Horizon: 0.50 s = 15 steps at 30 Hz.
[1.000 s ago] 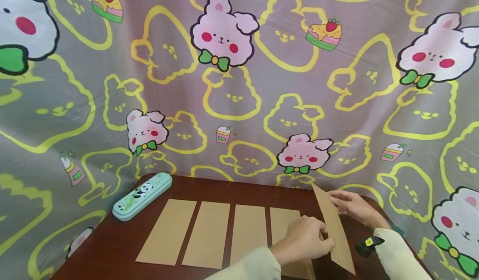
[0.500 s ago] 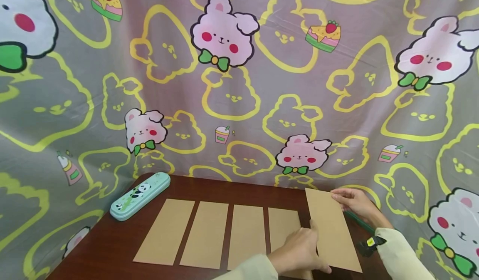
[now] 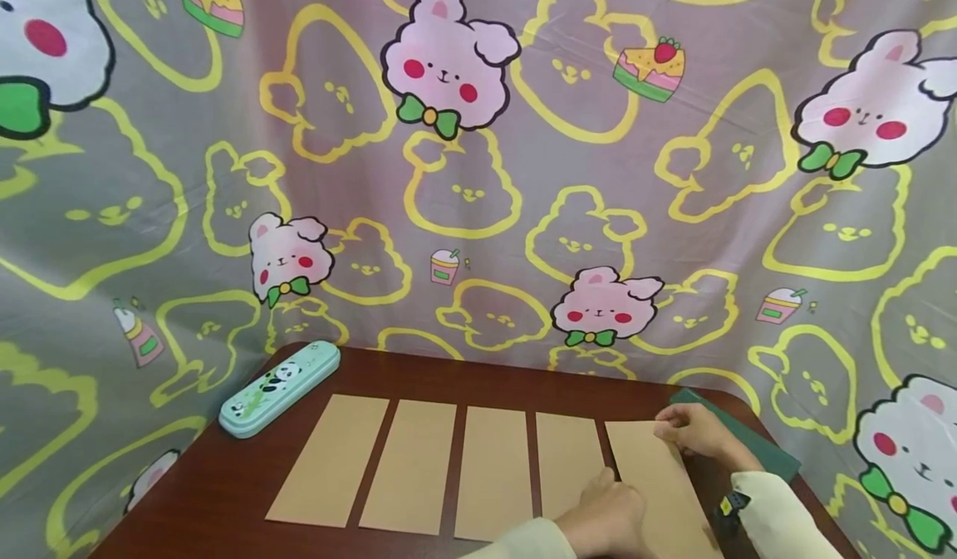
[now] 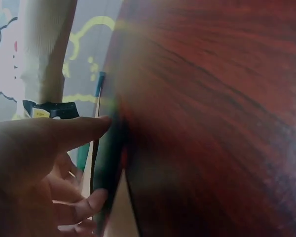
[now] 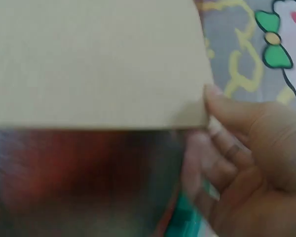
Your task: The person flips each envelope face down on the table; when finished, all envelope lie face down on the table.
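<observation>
A plain brown cardboard sheet (image 3: 650, 476) slants just over the right side of the table, lowered close to its top. With thumb and fingers my right hand (image 3: 699, 433) pinches its far right corner; the right wrist view shows this grip on the sheet (image 5: 98, 64) closely. My left hand (image 3: 607, 516) holds the near left edge, and in the left wrist view its fingers (image 4: 84, 129) lie on both sides of the thin edge. To the left, several matching brown sheets (image 3: 407, 468) lie flat in a row, with narrow gaps between them. My left hand partly covers the closest one.
A mint pencil case (image 3: 280, 389) with a panda picture lies at the table's back left. A flat dark green object (image 3: 748, 434) sits at the right edge, behind my right hand. Patterned cloth (image 3: 478, 169) hangs around the dark red-brown table (image 3: 202, 492).
The held sheet has turned from nearly upright to almost flat and come down toward the table. Both hands moved down with it, and more of the green object shows.
</observation>
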Motion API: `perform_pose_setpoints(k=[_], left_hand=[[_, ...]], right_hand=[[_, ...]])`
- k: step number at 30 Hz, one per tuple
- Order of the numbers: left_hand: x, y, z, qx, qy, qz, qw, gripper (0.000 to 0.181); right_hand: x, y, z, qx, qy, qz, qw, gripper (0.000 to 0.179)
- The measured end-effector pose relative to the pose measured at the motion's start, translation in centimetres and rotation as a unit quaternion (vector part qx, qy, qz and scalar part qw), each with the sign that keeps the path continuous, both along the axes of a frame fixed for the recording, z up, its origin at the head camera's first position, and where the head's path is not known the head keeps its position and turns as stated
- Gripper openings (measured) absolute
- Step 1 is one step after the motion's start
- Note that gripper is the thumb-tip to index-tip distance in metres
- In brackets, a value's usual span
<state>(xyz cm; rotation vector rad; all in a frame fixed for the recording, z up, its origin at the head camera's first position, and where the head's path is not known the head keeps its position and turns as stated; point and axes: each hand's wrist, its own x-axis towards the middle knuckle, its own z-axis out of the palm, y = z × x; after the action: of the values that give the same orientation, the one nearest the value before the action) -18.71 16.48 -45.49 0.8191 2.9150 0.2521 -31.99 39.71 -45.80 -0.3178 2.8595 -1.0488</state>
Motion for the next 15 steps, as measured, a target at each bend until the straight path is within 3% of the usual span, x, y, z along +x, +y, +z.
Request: perform_pose_setpoints(k=[7,11,13,15], left_hand=[[-0.4,-0.5,-1.0,-0.040,0.032,-0.018,0.9985,0.048],[-0.4,-0.7,-1.0,-0.025,0.017,-0.015,0.9994,0.043],[-0.5,-1.2,-1.1,-0.010,0.013,-0.030,0.9994,0.040],[-0.7,-2.3,-1.0,0.017,0.009,-0.055,0.9983,0.055]], right_hand=[[0.0,-2.0,-0.7,0.095,0.067,-0.020,0.9930,0.027],[-0.1,-2.7,-0.8,0.133,0.070,-0.034,0.9880,0.026],[0.1,-3.1,-0.8,0.153,0.080,-0.042,0.9841,0.026],[0.6,-3.8,-0.9,0.158,0.098,-0.045,0.9816,0.027]])
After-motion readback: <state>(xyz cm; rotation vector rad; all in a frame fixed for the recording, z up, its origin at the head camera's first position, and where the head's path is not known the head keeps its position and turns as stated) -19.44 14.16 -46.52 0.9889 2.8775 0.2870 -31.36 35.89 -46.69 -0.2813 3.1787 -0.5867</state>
